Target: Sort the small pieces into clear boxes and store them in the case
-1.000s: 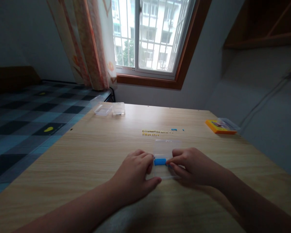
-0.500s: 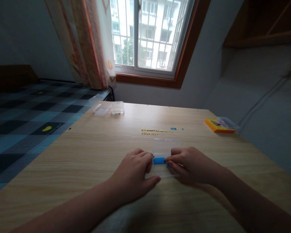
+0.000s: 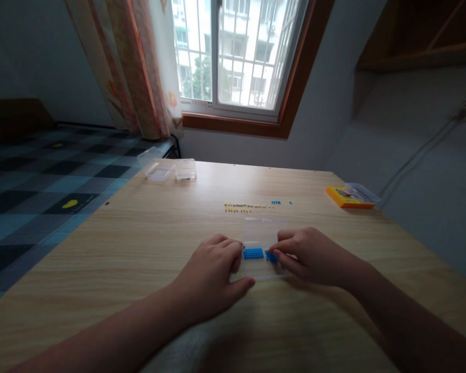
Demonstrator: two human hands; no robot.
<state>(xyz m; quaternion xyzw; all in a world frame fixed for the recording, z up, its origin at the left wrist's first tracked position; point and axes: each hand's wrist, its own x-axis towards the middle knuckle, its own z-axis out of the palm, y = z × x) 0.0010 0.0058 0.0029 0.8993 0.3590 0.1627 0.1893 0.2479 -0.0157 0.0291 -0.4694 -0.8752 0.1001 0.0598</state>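
Note:
A clear plastic box (image 3: 260, 232) lies with its lid folded back on the table in front of me. My left hand (image 3: 219, 264) grips its left edge, fingers curled and thumb stretched along the near side. Inside, a neat block of small blue pieces (image 3: 253, 253) lies side by side on the left. Just right of a narrow gap is a looser clump of blue pieces (image 3: 271, 256). My right hand (image 3: 306, 256) reaches in from the right, with thumb and forefinger pinched at this clump. Its fingertips partly cover the pieces, whose exact kind is too small to tell.
Beyond the box, rows of tiny yellow pieces (image 3: 238, 207) and a few blue ones (image 3: 276, 202) lie on the wooden table (image 3: 139, 248). Clear empty boxes (image 3: 186, 169) stand at the far left corner. A yellow-orange case (image 3: 349, 198) sits at the right edge.
My right hand has shifted slightly right, away from the left blue block. A gap and the looser blue clump now show by its fingertips. My left hand keeps its place on the box.

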